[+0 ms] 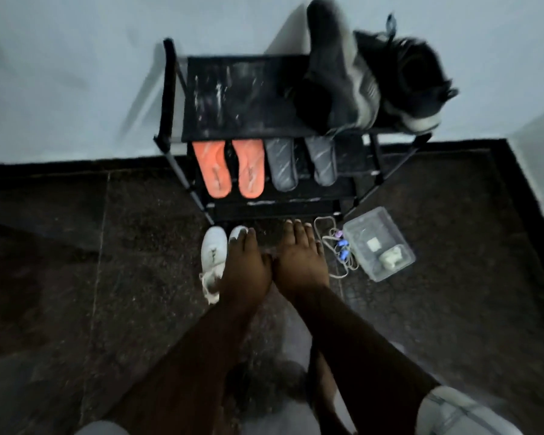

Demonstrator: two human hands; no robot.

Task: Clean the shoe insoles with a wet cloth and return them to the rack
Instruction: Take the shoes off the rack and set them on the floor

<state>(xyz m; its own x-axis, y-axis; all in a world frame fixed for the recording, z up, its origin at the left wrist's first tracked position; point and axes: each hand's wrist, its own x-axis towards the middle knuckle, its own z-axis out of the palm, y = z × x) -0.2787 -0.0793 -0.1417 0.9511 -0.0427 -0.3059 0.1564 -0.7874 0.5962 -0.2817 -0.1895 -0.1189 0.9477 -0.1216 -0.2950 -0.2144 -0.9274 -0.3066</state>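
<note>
A black shoe rack (170, 89) stands against the wall. On its second shelf lie two orange insoles (215, 171) and two grey insoles (283, 166), side by side. Two white insoles lie on the dark floor in front of the rack. One white insole (213, 244) is bare, with a crumpled whitish cloth (209, 285) at its near end. My left hand (245, 265) rests with straight fingers over the other white insole (236, 233), only the tip of which shows. My right hand (299, 255) lies beside it, fingers straight, on the floor.
A pair of dark sneakers (374, 76) sits on the right of the rack's top shelf. A clear plastic box (387, 227) with small items and a tangle of white cable (333, 246) lie on the floor to the right of my hands.
</note>
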